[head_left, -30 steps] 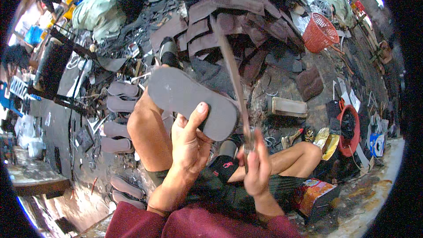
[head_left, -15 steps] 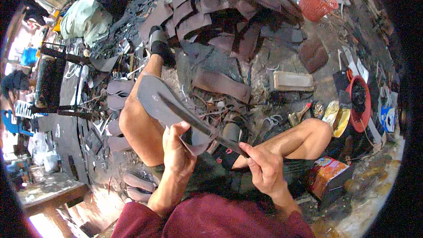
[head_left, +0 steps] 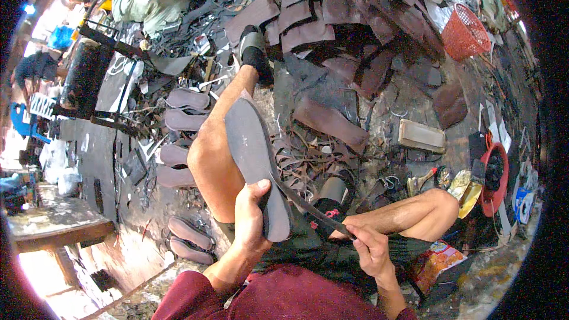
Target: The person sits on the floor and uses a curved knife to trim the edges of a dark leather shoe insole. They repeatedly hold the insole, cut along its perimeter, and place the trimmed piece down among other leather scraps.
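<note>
The grey shoe sole (head_left: 252, 142) was clamped in the left hand (head_left: 251, 219); right of that grip, the right hand (head_left: 372, 253) pinched a dark strip (head_left: 314, 210), seemingly only partly against the sole's edge, so apparently unfinished. Leftward lay similar soles (head_left: 184, 121).

One held sole (head_left: 249, 139) and one dark strip (head_left: 320, 215); four upper soles (head_left: 186, 120) in a column; two lower soles (head_left: 191, 233) in a pair; one red basket (head_left: 464, 34); one red basin (head_left: 505, 163); one pale block (head_left: 421, 135).
</note>
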Demonstrator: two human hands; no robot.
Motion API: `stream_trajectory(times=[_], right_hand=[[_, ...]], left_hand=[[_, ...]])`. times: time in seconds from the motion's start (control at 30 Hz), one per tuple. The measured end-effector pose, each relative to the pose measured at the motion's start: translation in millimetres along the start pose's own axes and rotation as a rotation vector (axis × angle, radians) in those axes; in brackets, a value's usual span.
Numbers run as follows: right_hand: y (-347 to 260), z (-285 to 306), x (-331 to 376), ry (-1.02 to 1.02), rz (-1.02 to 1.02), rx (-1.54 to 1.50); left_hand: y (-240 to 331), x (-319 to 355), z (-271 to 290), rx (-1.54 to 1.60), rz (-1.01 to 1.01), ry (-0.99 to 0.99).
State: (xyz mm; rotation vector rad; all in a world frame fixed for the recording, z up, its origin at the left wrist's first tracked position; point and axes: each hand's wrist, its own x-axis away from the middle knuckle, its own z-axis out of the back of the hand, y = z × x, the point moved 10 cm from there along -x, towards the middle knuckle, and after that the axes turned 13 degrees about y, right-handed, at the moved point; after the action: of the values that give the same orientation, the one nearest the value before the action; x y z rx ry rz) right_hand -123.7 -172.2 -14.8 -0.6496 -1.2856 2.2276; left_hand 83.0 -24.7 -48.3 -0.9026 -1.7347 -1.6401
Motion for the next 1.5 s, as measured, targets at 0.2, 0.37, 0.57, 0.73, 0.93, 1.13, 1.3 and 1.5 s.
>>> stream_trajectory(times=[0.2,0.37,0.57,0.73,0.93,1.13,1.3,1.5], right_hand=[[9,-65,-50,0.097,-0.086,0.043],[-13,-84,-138,0.185,0.081,0.002],[-58,-92,-144,-0.032,0.067,-0.152],[-61,-82,-77,0.023,0.077,-0.143],[-11,-46,-6,-0.009,0.022,0.010],[-42,-47,-89,-0.272,0.166,0.144],[-75,-72,-141,-0.547,0.277,0.203],[-88,-115,-164,-0.793,0.220,0.150]], left_hand=[[0,4,-13,-0.072,-0.154,-0.058],[-8,0,-12,-0.052,-0.236,-0.184],[14,5,25,-0.355,-0.420,-0.302],[66,6,13,0.054,-0.248,-0.382],[42,3,31,0.010,-0.023,-0.306],[32,3,29,-0.169,-0.031,-0.352],[29,4,19,-0.328,-0.057,-0.420],[19,13,1,-0.507,-0.055,-0.559]])
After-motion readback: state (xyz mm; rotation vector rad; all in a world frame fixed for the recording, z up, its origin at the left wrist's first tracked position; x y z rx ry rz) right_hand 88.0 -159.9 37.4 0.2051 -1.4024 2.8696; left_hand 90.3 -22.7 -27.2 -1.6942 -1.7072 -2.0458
